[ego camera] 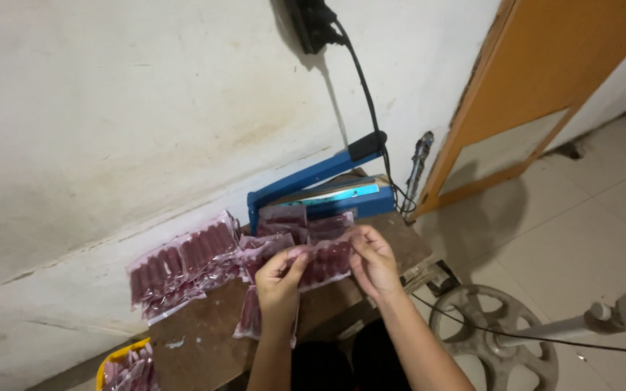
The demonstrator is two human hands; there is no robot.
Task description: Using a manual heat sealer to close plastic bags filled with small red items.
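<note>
Both hands share one grip: the left hand (278, 279) and the right hand (372, 262) each pinch an end of a clear pouch of dark red sausages (325, 262), held just above the counter (204, 340). More filled pouches (182, 264) lie just beyond and left of the grip. Behind it stands a blue heat sealer (320, 188), its arm raised, against the wall.

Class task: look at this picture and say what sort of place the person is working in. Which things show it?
Probably a small home food-packing corner. Both hands hold a clear bag of red sausages before a blue heat sealer on a worn wooden table, with filled bags piled against a stained wall.
</note>
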